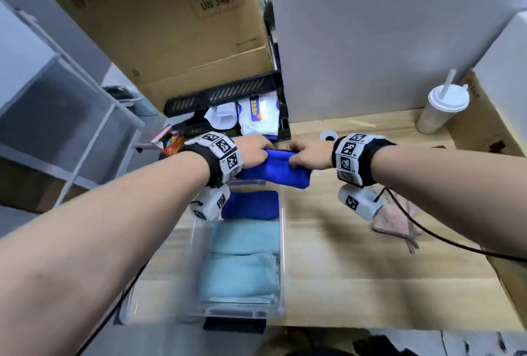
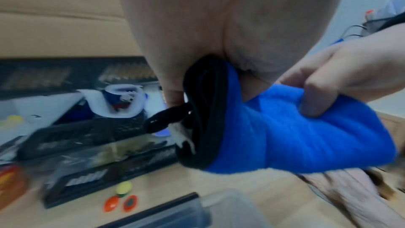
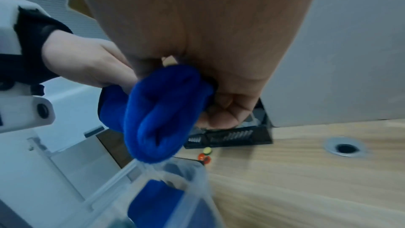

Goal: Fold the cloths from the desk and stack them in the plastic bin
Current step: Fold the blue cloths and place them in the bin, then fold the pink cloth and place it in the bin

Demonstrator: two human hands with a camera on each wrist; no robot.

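Observation:
A folded royal-blue cloth (image 1: 278,169) with a black hem hangs in the air above the far end of the clear plastic bin (image 1: 282,256). My left hand (image 1: 255,152) grips its left end and my right hand (image 1: 306,156) grips its right end. The left wrist view shows the blue cloth (image 2: 306,138) pinched by both hands; the right wrist view shows the blue cloth (image 3: 162,113) bunched in my fingers over the bin's rim (image 3: 192,195). Inside the bin lie a folded blue cloth (image 1: 251,204) and light-teal folded cloths (image 1: 242,264). A pink cloth (image 1: 396,220) lies unfolded on the desk, right of the bin.
A black slotted crate (image 1: 228,96) holding white packets stands behind the bin, under a large cardboard box (image 1: 171,28). A lidded cup with a straw (image 1: 442,107) stands at the back right. A cable hole (image 1: 328,135) is in the wooden desk (image 1: 370,270). Small orange discs (image 2: 120,204) lie near the crate.

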